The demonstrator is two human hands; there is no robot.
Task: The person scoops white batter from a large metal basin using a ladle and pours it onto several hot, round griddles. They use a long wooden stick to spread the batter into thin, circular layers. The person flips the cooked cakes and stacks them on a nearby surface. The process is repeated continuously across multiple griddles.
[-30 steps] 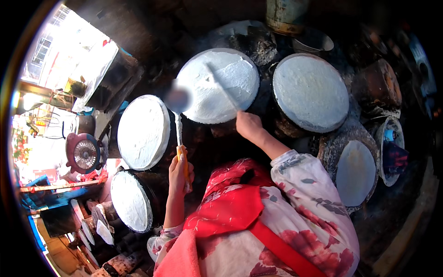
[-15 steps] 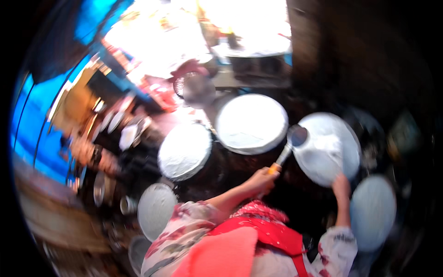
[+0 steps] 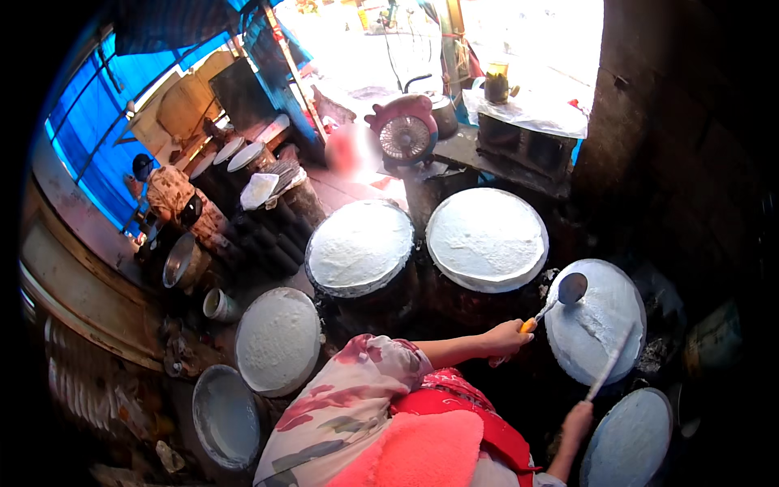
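Observation:
My left hand [image 3: 510,337] is closed round the orange handle of a ladle [image 3: 572,287]. Its dark round bowl hangs over the upper left of a round griddle [image 3: 641,325], which carries a white, batter-like layer. In my right hand [image 3: 578,418] is a long, thin, pale scraper or spatula [image 3: 613,365], reaching up across that layer. A ridge of white material lies in the middle of the griddle, between the two tools. I cannot tell whether the ladle touches the surface.
Several similar white-topped rounds surround me: one round [image 3: 487,235] ahead, another [image 3: 361,243] to its left, one [image 3: 280,337] left, one [image 3: 629,442] lower right. A metal basin [image 3: 200,430] stands lower left. Beyond are a small fan [image 3: 406,138] and a person [image 3: 174,195] at far left.
The view has shifted and sharpened from a blur. The ladle now hangs over the griddle instead of at its left edge. My right hand has drawn back toward me from the griddle's rim.

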